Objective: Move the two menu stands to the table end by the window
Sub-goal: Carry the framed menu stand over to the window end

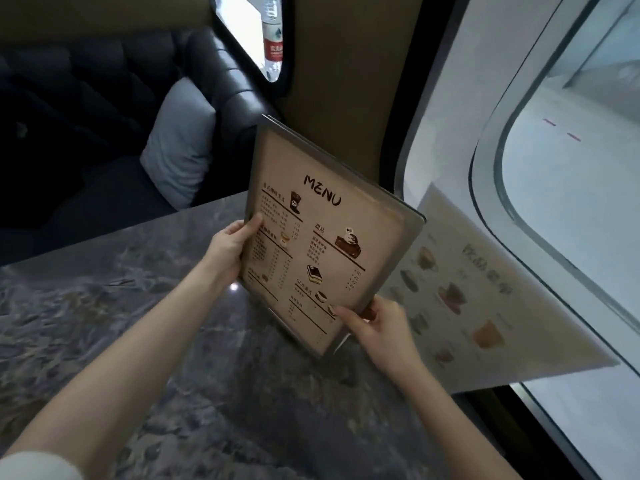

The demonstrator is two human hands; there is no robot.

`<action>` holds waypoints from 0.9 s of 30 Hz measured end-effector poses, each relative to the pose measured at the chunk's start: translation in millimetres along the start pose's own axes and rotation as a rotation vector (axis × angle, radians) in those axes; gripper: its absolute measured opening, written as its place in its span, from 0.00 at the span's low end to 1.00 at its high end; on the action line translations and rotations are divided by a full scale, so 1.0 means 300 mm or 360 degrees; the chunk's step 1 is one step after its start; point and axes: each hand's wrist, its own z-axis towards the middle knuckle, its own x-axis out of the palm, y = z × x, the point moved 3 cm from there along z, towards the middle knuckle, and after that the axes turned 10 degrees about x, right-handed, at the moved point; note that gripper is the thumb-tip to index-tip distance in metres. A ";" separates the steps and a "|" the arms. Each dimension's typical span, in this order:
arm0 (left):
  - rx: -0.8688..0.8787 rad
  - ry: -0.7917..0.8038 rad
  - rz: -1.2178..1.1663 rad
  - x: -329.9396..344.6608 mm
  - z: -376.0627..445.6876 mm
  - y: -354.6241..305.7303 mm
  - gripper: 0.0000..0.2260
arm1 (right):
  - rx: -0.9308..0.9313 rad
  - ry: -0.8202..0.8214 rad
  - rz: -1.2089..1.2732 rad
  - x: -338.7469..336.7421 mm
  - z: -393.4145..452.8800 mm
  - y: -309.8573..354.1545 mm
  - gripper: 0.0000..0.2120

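Both hands, left hand (230,245) and right hand (377,325), hold the tilted menu stand (325,237) with fingers pinching its edges, so it can go beside the other menu stand (485,292) near the window (571,168).

The menu stand (329,237) hides its own foot: only a sliver of the base shows at the lower corner, so it cannot be told whether it touches the surface (104,323) or hangs just above it. The fingers (369,311) of the right hand (375,327) mostly wrap behind the frame's edge, and those of the left hand (230,245) sit behind the panel, only the thumb showing. The small print is too fine to read. The second menu (460,289) by the window is blurred, its pictures smeared and its heading illegible. The water bottle (272,36) is cut off by the top edge.
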 end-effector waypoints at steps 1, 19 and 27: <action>-0.0002 0.0022 0.0006 0.017 0.031 0.001 0.09 | 0.0015 -0.0005 0.0022 -0.009 0.021 -0.003 0.13; 0.0050 0.0479 0.0156 0.171 0.428 -0.018 0.19 | -0.0031 -0.0184 0.0242 -0.006 0.284 -0.032 0.13; 0.0055 0.0480 0.0197 0.178 0.474 0.029 0.17 | 0.0021 -0.0171 0.0311 0.014 0.325 -0.072 0.12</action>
